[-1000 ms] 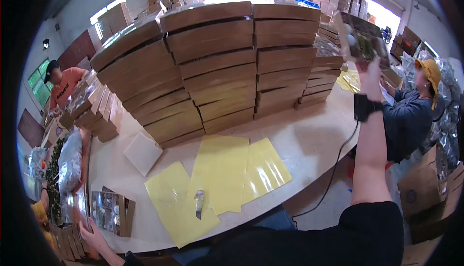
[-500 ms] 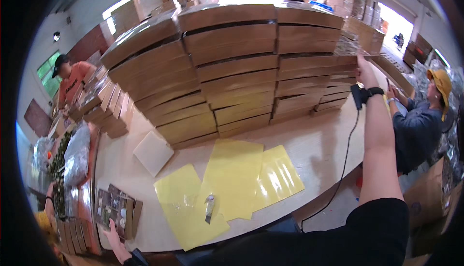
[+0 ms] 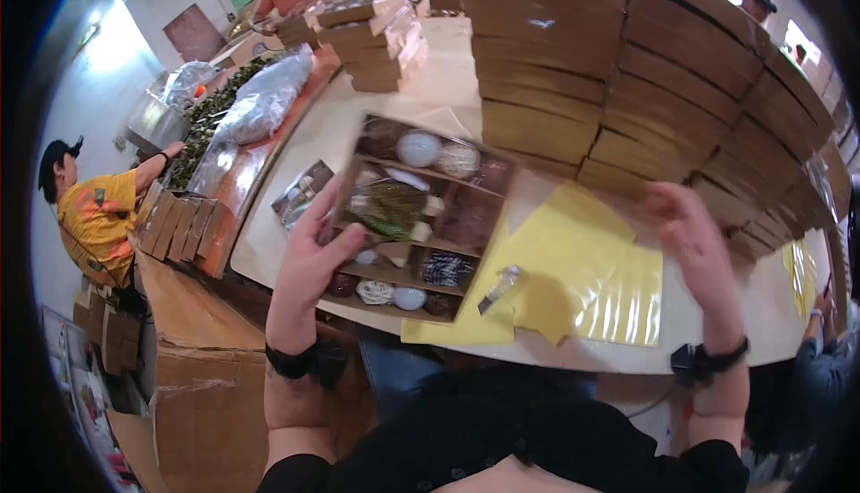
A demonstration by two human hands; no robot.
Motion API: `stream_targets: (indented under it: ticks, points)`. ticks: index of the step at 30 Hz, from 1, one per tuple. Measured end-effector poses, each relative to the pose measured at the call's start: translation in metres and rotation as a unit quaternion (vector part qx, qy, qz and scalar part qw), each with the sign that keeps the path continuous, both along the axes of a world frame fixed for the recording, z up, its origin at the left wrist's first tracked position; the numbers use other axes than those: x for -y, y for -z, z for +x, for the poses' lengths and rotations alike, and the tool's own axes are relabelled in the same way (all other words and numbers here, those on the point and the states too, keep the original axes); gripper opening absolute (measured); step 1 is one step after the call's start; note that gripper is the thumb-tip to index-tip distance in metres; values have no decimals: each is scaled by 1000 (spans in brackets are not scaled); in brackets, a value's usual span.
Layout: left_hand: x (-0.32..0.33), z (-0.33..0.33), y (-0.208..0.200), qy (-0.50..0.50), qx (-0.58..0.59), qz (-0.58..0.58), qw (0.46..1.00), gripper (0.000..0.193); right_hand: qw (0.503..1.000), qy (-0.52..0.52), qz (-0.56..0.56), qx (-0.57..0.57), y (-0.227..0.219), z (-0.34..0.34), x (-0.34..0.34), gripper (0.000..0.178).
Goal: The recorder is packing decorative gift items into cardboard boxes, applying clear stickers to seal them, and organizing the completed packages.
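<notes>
My left hand (image 3: 309, 265) grips the left edge of a shallow brown compartment box (image 3: 500, 196), thumb over its rim, raised and tilted above the table. Inside it are white and pale blue balls, dark red balls, wound string balls, green moss and a black-and-white twine bundle. My right hand (image 3: 692, 229) hangs in the air to the right of the box, fingers loosely apart and slightly blurred, holding nothing. Below lie glossy yellow sheets (image 3: 596, 269) with a small clear-and-dark object (image 3: 499, 289) on them, its kind unclear.
Tall stacks of brown boxes (image 3: 546, 54) line the table's far side. Another filled box (image 3: 303, 193) lies left. Beyond are a plastic bag (image 3: 269, 94), green moss (image 3: 202, 126) and a large carton (image 3: 210, 394). A person in yellow (image 3: 103, 224) and others work nearby.
The view has turned left. My left hand has lifted the compartment box from the table's left side to in front of me. My right hand has come away from the stack.
</notes>
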State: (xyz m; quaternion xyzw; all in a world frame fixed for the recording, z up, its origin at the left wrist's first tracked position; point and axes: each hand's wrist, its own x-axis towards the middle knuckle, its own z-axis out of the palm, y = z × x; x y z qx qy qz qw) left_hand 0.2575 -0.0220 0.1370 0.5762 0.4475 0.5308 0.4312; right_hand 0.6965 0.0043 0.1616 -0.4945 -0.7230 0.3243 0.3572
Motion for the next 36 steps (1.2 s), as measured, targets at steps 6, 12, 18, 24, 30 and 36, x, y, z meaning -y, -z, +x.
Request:
stream_targets:
  ticks: [6,12,18,24,30,36]
  points:
    - [22,63,-34,171,-396,73,899,73,982,-184,-21,33,46,-58,38,85]
    - [57,102,-1,362,-482,113,790,66,977,-182,-47,99,111,-38,118,50]
    - [48,130,58,398,-477,139,771,65,977,-131,-11,170,146,-17,129,47]
    - [21,114,73,502,-355,53,787,54,945,-264,-27,192,110,-4,47,33]
    - [-34,126,81,587,-297,-41,752,32,951,-151,147,228,138,-104,-20,28]
    - [-28,134,121,564,-403,102,714,43,922,-251,171,241,167,-115,-47,25]
